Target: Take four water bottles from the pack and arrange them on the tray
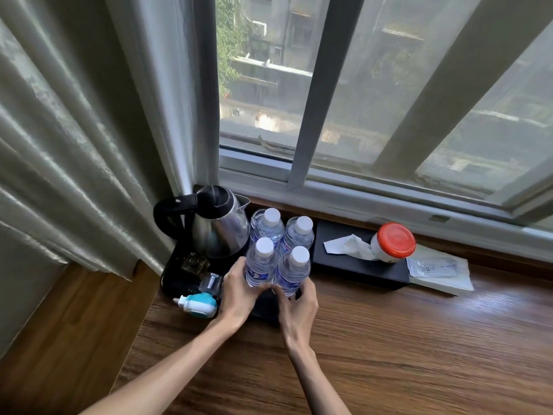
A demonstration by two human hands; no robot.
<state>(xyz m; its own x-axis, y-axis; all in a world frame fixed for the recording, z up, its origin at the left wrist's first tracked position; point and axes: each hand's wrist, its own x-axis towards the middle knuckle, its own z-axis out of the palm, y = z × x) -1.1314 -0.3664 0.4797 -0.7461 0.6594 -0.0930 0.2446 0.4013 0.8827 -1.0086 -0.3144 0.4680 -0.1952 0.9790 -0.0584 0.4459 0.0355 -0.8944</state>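
Fingers [239, 269] of the left hand [236, 295] wrap the near-left bottle [261, 265] low on its side, while the right hand [297, 310] curls around the base of the near-right bottle [293, 271]. Both stand upright, touching, on the black tray [179, 280] on the counter [389, 339], just before two more bottles [284, 232] beside the kettle [218, 229].

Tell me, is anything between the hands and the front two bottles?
Nothing visible. The left hand already wraps the front left bottle, and the right hand touches the front right bottle. Both stand on the black tray.
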